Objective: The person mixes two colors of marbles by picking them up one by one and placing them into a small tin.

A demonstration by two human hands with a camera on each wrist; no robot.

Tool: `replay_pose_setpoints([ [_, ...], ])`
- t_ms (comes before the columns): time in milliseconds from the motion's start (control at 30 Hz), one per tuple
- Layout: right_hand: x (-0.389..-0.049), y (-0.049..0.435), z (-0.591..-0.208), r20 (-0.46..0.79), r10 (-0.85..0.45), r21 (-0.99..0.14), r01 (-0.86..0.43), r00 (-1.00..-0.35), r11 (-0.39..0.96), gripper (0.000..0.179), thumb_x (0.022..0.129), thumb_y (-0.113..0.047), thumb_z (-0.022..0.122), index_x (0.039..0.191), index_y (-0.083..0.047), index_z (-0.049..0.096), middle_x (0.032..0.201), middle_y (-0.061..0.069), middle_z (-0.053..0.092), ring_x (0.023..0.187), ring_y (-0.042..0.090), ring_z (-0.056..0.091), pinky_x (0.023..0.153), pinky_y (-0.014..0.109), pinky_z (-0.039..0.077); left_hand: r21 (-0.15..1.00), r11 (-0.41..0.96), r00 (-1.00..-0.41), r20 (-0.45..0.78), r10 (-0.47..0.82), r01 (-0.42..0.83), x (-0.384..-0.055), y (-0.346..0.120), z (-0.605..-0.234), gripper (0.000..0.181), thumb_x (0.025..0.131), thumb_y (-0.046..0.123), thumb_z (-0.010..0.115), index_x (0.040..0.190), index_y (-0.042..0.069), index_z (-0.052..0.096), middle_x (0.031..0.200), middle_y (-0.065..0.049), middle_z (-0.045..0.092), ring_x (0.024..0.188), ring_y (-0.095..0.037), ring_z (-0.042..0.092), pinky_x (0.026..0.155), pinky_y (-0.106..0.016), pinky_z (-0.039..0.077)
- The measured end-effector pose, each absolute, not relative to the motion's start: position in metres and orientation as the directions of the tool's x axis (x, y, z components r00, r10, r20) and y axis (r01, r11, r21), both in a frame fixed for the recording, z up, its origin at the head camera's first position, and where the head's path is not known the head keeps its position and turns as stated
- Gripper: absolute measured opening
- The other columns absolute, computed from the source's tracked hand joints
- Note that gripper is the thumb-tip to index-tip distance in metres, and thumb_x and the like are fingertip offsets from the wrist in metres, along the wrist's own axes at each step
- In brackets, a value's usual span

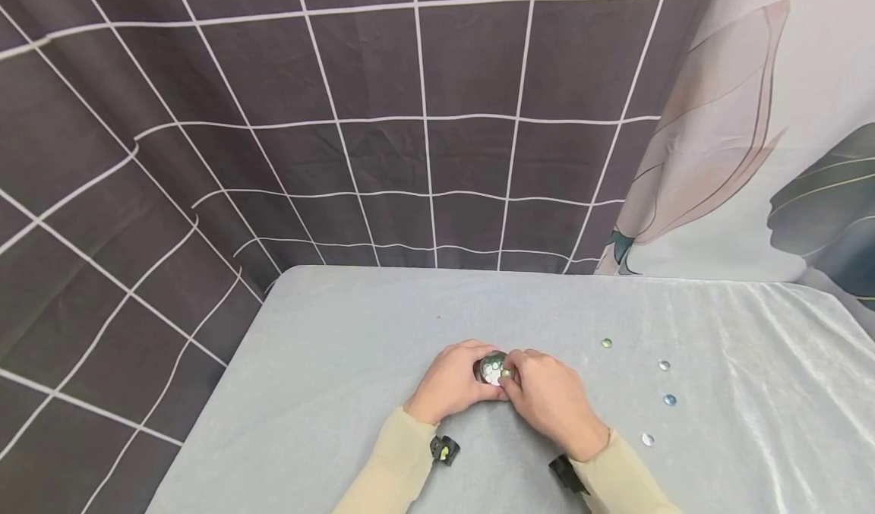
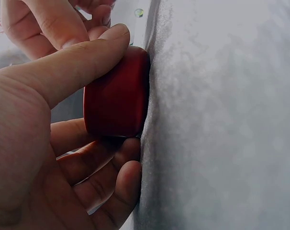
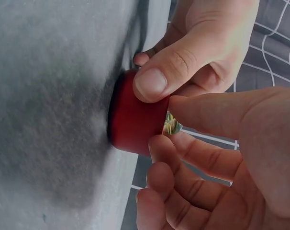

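A small red round-sided container point(image 2: 117, 96) stands on the cloth-covered table, its sides glossy in both wrist views. My left hand point(image 1: 447, 383) holds it from the left, thumb on the near side and fingers round the far side. From above, several pale, shiny round pieces show in its mouth. My right hand point(image 1: 554, 400) is at the right rim. Its thumb and index finger pinch a faceted green-yellow glass gem point(image 3: 172, 123) at the container's top edge. The fingers partly cover the gem and the rim.
Right of the hands, loose gems lie spread on the light grey cloth point(image 1: 328, 332): a green gem point(image 1: 607, 342), a clear gem point(image 1: 664, 365), a blue gem point(image 1: 670, 399) and a nearer clear gem point(image 1: 647, 439). A dark checked curtain point(image 1: 383, 157) hangs behind the table.
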State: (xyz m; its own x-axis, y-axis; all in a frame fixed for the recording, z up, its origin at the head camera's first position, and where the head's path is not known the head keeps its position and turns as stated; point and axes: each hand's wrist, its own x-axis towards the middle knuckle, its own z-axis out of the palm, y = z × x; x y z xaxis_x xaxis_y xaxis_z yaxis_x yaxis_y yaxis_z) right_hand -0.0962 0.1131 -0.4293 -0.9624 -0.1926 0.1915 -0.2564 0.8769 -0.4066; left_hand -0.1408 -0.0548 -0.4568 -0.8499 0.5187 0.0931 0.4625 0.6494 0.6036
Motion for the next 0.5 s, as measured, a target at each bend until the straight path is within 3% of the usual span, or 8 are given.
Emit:
replay_pose_setpoints([
  [300,-0.0993,0.1105,-0.4332,0.172,-0.184,-0.419,-0.241,-0.968,0.875,0.01,0.083,-0.017,0.078,0.088,-0.012,0.071,0.075,-0.002,0.064,0.064,0.013,0.057,0.055,0.036,0.05,0.612,0.643,-0.85,0.093,0.519,0.46,-0.1399,-0.0547,-0.4568,0.051,0.076,0.038,0.088,0.12,0.019,0.074,0.114,0.006,0.071,0.102,-0.005,0.064,0.092,-0.025,0.049],
  [500,-0.1007,0.1109,-0.4335,0.161,-0.18,-0.428,-0.233,-0.97,0.873,0.01,0.083,-0.018,0.079,0.087,-0.011,0.071,0.073,-0.003,0.061,0.062,0.012,0.054,0.054,0.035,0.048,0.611,0.643,-0.849,0.094,0.52,0.462,-0.1406,-0.0544,-0.4566,0.051,0.076,0.039,0.088,0.12,0.019,0.074,0.115,0.006,0.071,0.103,-0.005,0.064,0.092,-0.025,0.049],
])
